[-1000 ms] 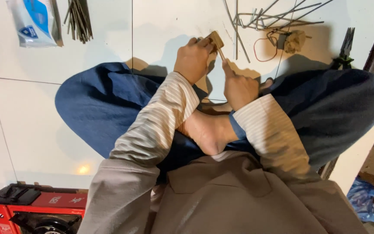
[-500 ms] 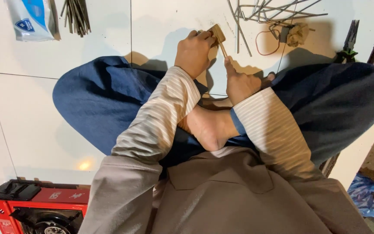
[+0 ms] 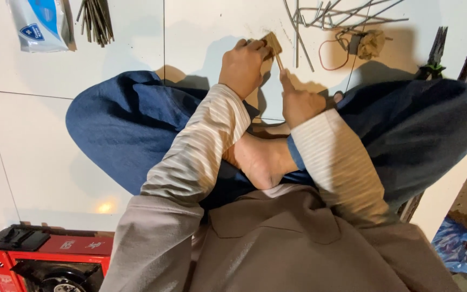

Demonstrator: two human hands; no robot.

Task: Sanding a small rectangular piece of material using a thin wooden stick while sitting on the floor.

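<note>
Both hands work low over the floor: left hand point(image 3: 242, 65) grips a small wooden block point(image 3: 272, 42), right hand point(image 3: 300, 103) pinches a thin stick point(image 3: 279, 60) against it

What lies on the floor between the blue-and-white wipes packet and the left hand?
In the head view, a bundle of dark metal rods lies between the wipes packet and the left hand.

Bare tile point(image 3: 39, 162) at your 9 o'clock gives free room; metal rods point(image 3: 341, 19) at 12, pliers point(image 3: 436, 51) at 2 and rod bundle point(image 3: 95, 21) at 11 block the way
</note>
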